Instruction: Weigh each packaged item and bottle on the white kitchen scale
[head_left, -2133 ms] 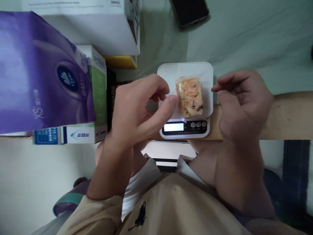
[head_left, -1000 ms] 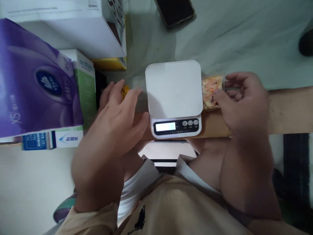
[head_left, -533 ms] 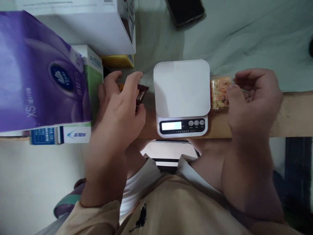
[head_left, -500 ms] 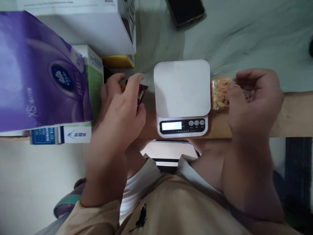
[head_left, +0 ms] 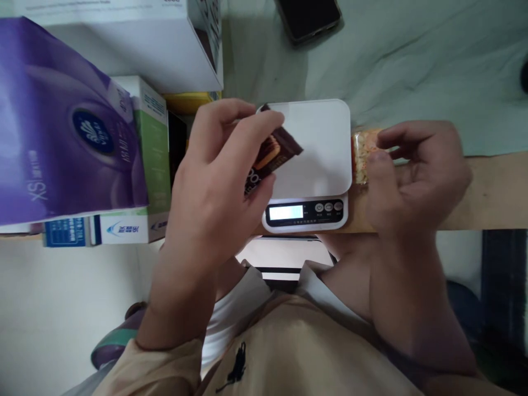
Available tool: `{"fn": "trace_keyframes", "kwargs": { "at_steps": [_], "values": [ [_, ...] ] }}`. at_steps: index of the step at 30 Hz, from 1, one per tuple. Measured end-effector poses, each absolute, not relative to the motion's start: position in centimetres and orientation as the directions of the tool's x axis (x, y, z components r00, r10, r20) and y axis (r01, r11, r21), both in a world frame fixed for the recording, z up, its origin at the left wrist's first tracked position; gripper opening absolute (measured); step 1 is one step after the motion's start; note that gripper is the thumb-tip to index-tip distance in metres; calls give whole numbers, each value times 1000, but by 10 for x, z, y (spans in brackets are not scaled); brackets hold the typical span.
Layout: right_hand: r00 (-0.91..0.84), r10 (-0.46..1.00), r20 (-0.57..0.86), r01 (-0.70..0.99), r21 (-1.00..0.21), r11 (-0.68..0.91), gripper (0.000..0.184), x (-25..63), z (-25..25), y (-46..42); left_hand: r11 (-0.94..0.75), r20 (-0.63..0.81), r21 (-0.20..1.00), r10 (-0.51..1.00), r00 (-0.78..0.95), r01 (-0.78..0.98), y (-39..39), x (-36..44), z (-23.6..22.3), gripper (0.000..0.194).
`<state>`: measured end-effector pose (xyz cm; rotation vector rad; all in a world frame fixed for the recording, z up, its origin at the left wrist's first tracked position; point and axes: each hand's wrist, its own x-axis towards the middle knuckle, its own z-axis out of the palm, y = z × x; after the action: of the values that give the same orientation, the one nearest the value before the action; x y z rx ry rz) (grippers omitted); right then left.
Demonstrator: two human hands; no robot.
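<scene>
In my left hand (head_left: 218, 165) is a dark brown biscuit packet (head_left: 284, 151) with a biscuit printed on its wrapper. My thumb and fingers close around its left part, and it hangs tilted over the left side of a white kitchen scale (head_left: 317, 148). The scale's display is lit, but I cannot read a figure. Against the scale's right edge lies a clear-wrapped snack packet (head_left: 362, 157) with orange print. At that packet's right end is my right hand (head_left: 421, 170), its fingers curled and its thumb and forefinger a little apart. Whether they touch the wrapper, I cannot tell.
To the left stand a purple tissue pack (head_left: 61, 126), a green and white box (head_left: 154, 148) and a large white box (head_left: 124, 55). A dark phone (head_left: 309, 19) lies beyond the scale on the green cloth. The wooden table edge (head_left: 495, 192) runs in front of me.
My left hand has carried the biscuit packet from beside the boxes rightward to over the scale. My right hand has shifted slightly left over the clear packet. The view has shifted a little.
</scene>
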<state>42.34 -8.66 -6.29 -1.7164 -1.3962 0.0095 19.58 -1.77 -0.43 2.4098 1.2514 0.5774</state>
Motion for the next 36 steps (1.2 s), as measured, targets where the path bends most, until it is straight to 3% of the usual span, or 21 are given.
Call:
{"fn": "trace_keyframes", "kwargs": {
  "at_steps": [5, 9, 16, 23, 32, 36],
  "values": [
    [320, 804, 501, 753, -649, 104, 15, 416, -62, -84, -595, 219, 559, 778, 589, 578, -14, 206, -12, 37],
    [338, 815, 470, 739, -669, 79, 16, 415, -60, -83, -668, 266, 535, 714, 648, 517, -14, 217, -23, 35],
    [294, 817, 496, 778, -621, 98, 18, 416, -60, -85, -745, 210, 501, 599, 773, 441, -21, 233, -39, 38],
    [234, 772, 591, 833, -531, 154, 14, 422, -59, -87, -787, 357, 437, 596, 719, 436, 4, 193, -27, 52],
    [150, 802, 578, 813, -533, 233, 11, 416, -57, -84, -772, 329, 468, 605, 725, 431, 3, 193, -25, 33],
    [77, 850, 521, 822, -515, 242, 19, 417, -55, -86, -734, 258, 489, 638, 725, 472, 4, 192, -23, 32]
  ]
}}
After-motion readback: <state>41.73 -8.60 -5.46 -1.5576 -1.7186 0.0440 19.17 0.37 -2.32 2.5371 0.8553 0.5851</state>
